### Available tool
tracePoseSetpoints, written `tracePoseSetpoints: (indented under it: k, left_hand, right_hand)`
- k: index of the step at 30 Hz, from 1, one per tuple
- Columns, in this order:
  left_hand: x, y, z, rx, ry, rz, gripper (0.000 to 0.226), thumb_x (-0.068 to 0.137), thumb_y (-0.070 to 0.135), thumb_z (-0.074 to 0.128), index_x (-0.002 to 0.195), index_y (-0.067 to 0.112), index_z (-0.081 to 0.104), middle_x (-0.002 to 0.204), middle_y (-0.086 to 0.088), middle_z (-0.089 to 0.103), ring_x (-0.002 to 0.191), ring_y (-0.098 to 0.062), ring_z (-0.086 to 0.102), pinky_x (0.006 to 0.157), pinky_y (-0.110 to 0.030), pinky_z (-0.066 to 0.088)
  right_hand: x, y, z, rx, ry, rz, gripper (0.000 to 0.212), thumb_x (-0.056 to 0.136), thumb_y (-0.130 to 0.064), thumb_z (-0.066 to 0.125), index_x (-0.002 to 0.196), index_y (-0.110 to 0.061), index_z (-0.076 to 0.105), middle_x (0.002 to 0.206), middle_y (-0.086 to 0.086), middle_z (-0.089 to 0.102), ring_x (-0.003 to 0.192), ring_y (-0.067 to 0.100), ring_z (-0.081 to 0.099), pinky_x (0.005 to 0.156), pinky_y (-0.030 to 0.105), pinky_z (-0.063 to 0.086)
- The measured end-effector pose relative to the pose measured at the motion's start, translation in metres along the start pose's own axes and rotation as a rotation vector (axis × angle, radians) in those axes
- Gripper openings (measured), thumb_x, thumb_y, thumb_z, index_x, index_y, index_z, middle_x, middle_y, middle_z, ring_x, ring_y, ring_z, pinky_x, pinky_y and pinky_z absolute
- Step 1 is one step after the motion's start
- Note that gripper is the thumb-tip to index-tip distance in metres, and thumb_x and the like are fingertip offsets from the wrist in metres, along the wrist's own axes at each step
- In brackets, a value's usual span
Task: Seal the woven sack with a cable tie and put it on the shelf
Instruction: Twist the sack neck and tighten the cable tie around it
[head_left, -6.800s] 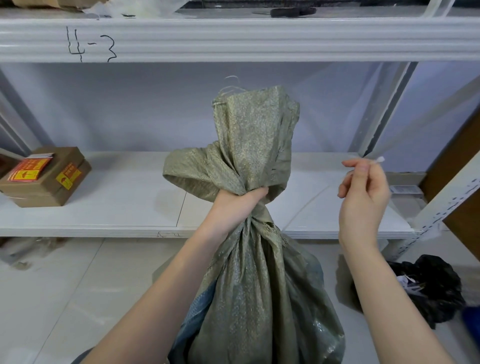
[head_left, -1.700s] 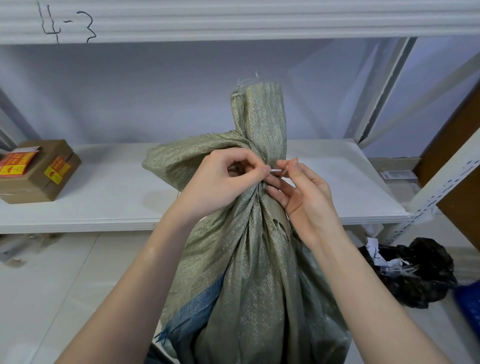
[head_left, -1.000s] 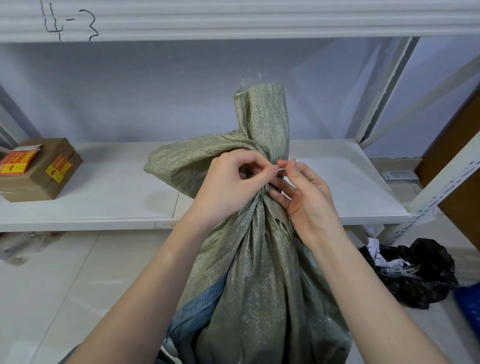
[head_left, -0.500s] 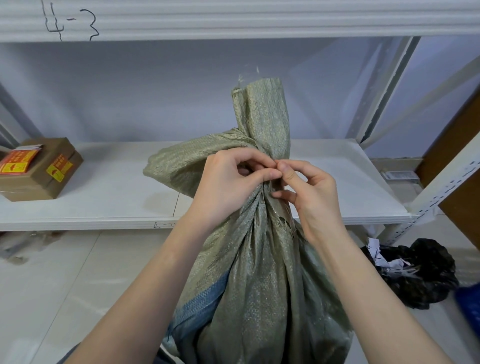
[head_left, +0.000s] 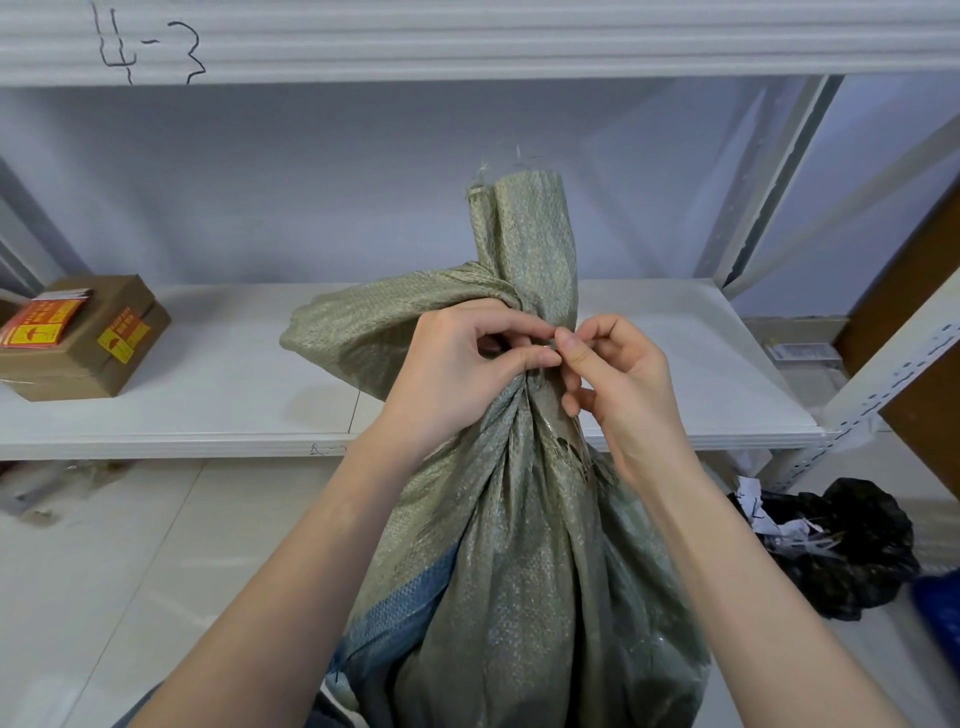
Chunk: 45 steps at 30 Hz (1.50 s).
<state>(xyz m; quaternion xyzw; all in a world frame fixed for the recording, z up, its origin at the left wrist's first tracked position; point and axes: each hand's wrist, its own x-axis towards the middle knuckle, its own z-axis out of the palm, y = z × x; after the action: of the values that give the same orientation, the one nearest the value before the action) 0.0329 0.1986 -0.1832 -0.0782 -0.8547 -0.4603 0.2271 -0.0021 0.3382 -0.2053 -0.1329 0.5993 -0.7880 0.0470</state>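
Observation:
A grey-green woven sack (head_left: 519, 545) stands on the floor in front of me, its neck gathered and its top flap (head_left: 530, 244) upright. Both hands meet at the neck. My left hand (head_left: 457, 374) pinches with thumb and forefinger at the front of the neck. My right hand (head_left: 618, 379) pinches right beside it. A thin pale cable tie (head_left: 545, 344) shows only as a small sliver between the fingertips; the rest of it is hidden by fingers and fabric. The white shelf (head_left: 234, 384) lies just behind the sack.
A brown cardboard box (head_left: 83, 343) with red and yellow labels sits at the shelf's left end. A shelf upright (head_left: 883, 384) rises on the right. A black bag (head_left: 841, 545) with paper scraps lies on the tiled floor at the right. An upper shelf beam (head_left: 467, 41) is marked "4-3".
My right hand brought the cable tie from the side to the sack's neck. My left hand changed from gripping the neck to pinching at the tie; the fingertips have drawn together.

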Motion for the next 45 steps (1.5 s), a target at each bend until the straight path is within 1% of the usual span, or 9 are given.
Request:
tracePoseSetpoints:
  k: [4, 14, 19, 25, 30, 35, 40, 42, 45]
  left_hand:
    - [0.000, -0.001, -0.001, 0.007, -0.011, 0.045, 0.017, 0.075, 0.018, 0.078, 0.091, 0.015, 0.077, 0.075, -0.003, 0.068, 0.073, -0.008, 0.061, 0.070, -0.016, 0.047]
    - [-0.001, -0.003, 0.001, 0.016, -0.021, 0.077, 0.016, 0.075, 0.016, 0.078, 0.091, 0.018, 0.077, 0.074, -0.001, 0.066, 0.068, -0.003, 0.056, 0.068, -0.015, 0.042]
    - [-0.001, -0.006, 0.001, 0.080, 0.013, 0.106, 0.011, 0.075, 0.026, 0.077, 0.085, 0.020, 0.078, 0.075, 0.006, 0.067, 0.071, -0.007, 0.061, 0.069, -0.036, 0.050]
    - [-0.001, -0.006, -0.001, 0.202, 0.010, 0.177, 0.015, 0.081, 0.034, 0.069, 0.087, 0.024, 0.077, 0.080, 0.008, 0.070, 0.079, -0.012, 0.065, 0.069, -0.040, 0.053]
    - [-0.004, -0.007, -0.001, 0.315, 0.012, 0.254, 0.012, 0.084, 0.031, 0.067, 0.089, 0.023, 0.075, 0.085, 0.010, 0.072, 0.082, -0.011, 0.065, 0.069, -0.037, 0.054]
    - [-0.005, -0.009, -0.002, 0.362, 0.037, 0.287, 0.009, 0.083, 0.027, 0.068, 0.088, 0.022, 0.074, 0.085, 0.009, 0.071, 0.083, -0.011, 0.065, 0.069, -0.037, 0.054]
    - [-0.007, -0.009, -0.001, 0.381, 0.055, 0.310, 0.007, 0.082, 0.023, 0.068, 0.086, 0.020, 0.073, 0.084, 0.009, 0.071, 0.082, -0.011, 0.063, 0.068, -0.038, 0.053]
    - [-0.007, -0.010, -0.002, 0.376, 0.070, 0.314, 0.007, 0.083, 0.023, 0.068, 0.087, 0.019, 0.074, 0.084, 0.008, 0.071, 0.082, -0.012, 0.063, 0.068, -0.038, 0.053]
    - [-0.006, -0.013, -0.005, 0.349, 0.085, 0.302, 0.009, 0.085, 0.025, 0.067, 0.088, 0.019, 0.073, 0.086, 0.007, 0.070, 0.084, -0.015, 0.063, 0.070, -0.040, 0.052]
  right_hand:
    - [0.001, -0.003, -0.003, 0.038, -0.067, -0.015, 0.009, 0.081, -0.006, 0.055, 0.078, -0.015, 0.053, 0.057, -0.001, 0.054, 0.044, 0.012, 0.042, 0.040, 0.021, 0.037]
    - [-0.001, -0.001, -0.003, -0.208, -0.142, -0.167, 0.016, 0.080, -0.009, 0.049, 0.090, -0.020, 0.050, 0.061, -0.009, 0.056, 0.049, 0.012, 0.051, 0.041, 0.022, 0.039]
    - [-0.002, -0.003, -0.002, -0.310, -0.093, -0.291, 0.020, 0.081, -0.005, 0.049, 0.090, -0.023, 0.051, 0.063, -0.005, 0.054, 0.050, 0.011, 0.049, 0.052, 0.024, 0.041]
    - [-0.006, -0.004, 0.000, -0.385, -0.036, -0.348, 0.025, 0.085, -0.003, 0.049, 0.091, -0.027, 0.052, 0.065, -0.007, 0.053, 0.065, 0.002, 0.052, 0.055, 0.033, 0.042]
    - [-0.007, -0.006, -0.001, -0.470, -0.028, -0.384, 0.025, 0.085, -0.003, 0.048, 0.092, -0.027, 0.053, 0.065, -0.009, 0.053, 0.071, 0.021, 0.053, 0.057, 0.040, 0.044]
    - [-0.006, -0.007, -0.001, -0.406, -0.009, -0.375, 0.026, 0.084, 0.000, 0.047, 0.091, -0.025, 0.052, 0.064, -0.004, 0.049, 0.068, 0.021, 0.049, 0.058, 0.043, 0.045]
    - [-0.002, -0.011, -0.006, -0.285, 0.070, -0.349, 0.027, 0.080, 0.002, 0.047, 0.088, -0.023, 0.044, 0.063, 0.018, 0.046, 0.061, 0.023, 0.044, 0.055, 0.026, 0.042]
    - [-0.001, -0.010, -0.007, -0.190, 0.041, -0.273, 0.022, 0.081, -0.001, 0.052, 0.089, -0.018, 0.043, 0.059, 0.012, 0.046, 0.051, 0.016, 0.042, 0.049, 0.020, 0.041]
    - [0.002, -0.001, -0.009, -0.188, -0.028, -0.157, 0.021, 0.080, -0.023, 0.062, 0.079, -0.016, 0.043, 0.058, 0.004, 0.047, 0.048, 0.010, 0.041, 0.049, 0.021, 0.036]
